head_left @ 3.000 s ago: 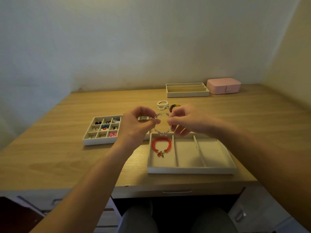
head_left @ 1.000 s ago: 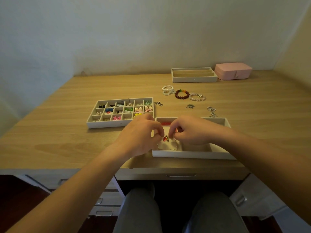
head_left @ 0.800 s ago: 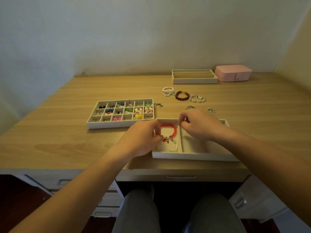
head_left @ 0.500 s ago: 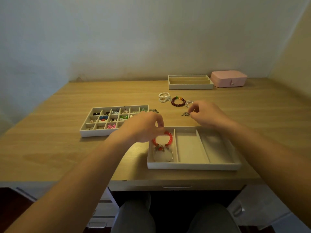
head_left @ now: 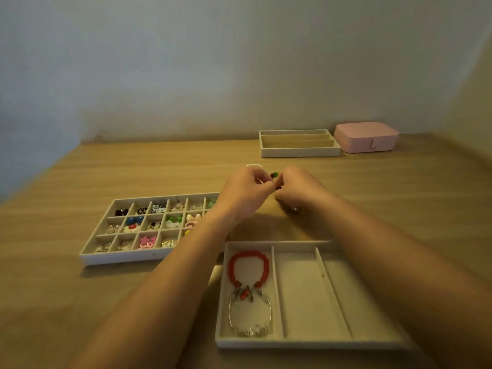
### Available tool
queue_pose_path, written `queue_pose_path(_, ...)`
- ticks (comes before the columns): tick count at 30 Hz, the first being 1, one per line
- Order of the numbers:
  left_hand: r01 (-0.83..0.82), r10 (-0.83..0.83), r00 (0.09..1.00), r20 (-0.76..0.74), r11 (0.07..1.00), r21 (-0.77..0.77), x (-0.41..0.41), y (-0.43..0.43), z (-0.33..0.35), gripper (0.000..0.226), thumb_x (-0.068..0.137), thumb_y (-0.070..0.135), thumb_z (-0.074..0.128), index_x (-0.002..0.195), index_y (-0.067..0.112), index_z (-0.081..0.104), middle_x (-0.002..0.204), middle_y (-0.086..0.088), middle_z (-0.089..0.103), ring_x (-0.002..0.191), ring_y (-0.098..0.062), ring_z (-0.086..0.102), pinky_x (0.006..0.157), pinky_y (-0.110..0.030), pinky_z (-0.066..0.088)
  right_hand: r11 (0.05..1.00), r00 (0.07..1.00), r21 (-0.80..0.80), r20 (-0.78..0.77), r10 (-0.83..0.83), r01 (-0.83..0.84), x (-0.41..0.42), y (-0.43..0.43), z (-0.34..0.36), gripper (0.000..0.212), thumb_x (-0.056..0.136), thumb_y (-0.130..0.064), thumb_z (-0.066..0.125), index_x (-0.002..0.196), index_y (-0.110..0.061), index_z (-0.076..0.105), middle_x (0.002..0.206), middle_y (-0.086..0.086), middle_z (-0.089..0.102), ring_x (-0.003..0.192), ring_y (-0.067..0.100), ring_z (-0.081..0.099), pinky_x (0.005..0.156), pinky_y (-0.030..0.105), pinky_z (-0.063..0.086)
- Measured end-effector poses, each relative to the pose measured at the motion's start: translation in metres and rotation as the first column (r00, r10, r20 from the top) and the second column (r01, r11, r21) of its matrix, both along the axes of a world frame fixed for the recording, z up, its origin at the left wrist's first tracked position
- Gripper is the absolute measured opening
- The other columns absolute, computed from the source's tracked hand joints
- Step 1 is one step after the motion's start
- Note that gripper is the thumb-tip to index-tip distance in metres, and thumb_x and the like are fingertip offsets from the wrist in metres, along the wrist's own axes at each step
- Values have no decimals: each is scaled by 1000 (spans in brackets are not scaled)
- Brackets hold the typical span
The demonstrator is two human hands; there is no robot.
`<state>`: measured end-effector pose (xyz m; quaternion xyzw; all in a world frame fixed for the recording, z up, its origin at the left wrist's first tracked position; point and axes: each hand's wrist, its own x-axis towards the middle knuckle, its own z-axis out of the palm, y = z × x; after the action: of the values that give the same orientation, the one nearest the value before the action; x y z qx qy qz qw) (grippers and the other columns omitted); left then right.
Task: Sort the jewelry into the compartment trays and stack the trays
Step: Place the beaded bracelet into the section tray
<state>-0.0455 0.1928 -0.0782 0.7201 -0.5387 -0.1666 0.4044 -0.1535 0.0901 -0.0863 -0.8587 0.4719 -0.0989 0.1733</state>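
Beyond the trays my left hand [head_left: 243, 194] and my right hand [head_left: 299, 190] meet over the multicolour bead bracelet [head_left: 274, 174]. Both pinch it with curled fingers, and only a few green and dark red beads show between them. A white pearl bracelet [head_left: 253, 165] peeks out behind my left hand. The near three-slot tray [head_left: 292, 343] holds a red bead bracelet [head_left: 249, 263] and a silver bracelet [head_left: 250, 319] in its left slot; the other two slots hold nothing. At the left is the grid tray [head_left: 119, 259], with small earrings and charms in its cells.
A second three-slot tray [head_left: 299, 152] and a pink jewelry box [head_left: 366, 137] stand at the back by the wall. A small silver piece [head_left: 292, 209] lies on the wooden table [head_left: 80, 182] under my right wrist.
The silver bracelet was set down in the left slot below the red one. Both hands then left the tray and moved back to the bead bracelet, closing on it.
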Motion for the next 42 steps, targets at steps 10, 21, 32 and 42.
queue_pose_path(10,-44,23,994,-105,978,-204,0,-1,-12,25,85,32,77,107,26,68,89,11,66,76,-4,60,67,-22,50,991,899,69,431,77,-118,-20,-4,40,10,101,-20,61,108,-18,69,93,-6,65,87,7,60,68,21,46)
queue_pose_path(21,114,-234,881,-411,949,-295,-21,23,-4,21,91,17,71,112,15,72,93,-6,75,76,-8,65,54,-26,49,746,611,451,788,-76,-489,-68,20,44,21,100,-18,59,113,-4,67,86,4,73,81,22,74,72,36,61)
queue_pose_path(32,171,-251,725,-641,968,-185,-12,34,3,8,91,11,67,99,13,68,84,-9,73,67,-18,68,57,-21,56,678,638,504,767,-66,-536,-93,20,35,25,89,3,68,112,-9,66,95,8,75,77,19,69,73,36,61)
queue_pose_path(42,172,-210,805,-555,978,-121,-20,42,24,8,91,13,69,99,13,69,82,-4,74,71,-22,73,59,-23,59,740,681,474,732,-29,-478,-96,28,44,17,93,-2,67,108,-9,68,96,9,73,81,20,70,72,36,60)
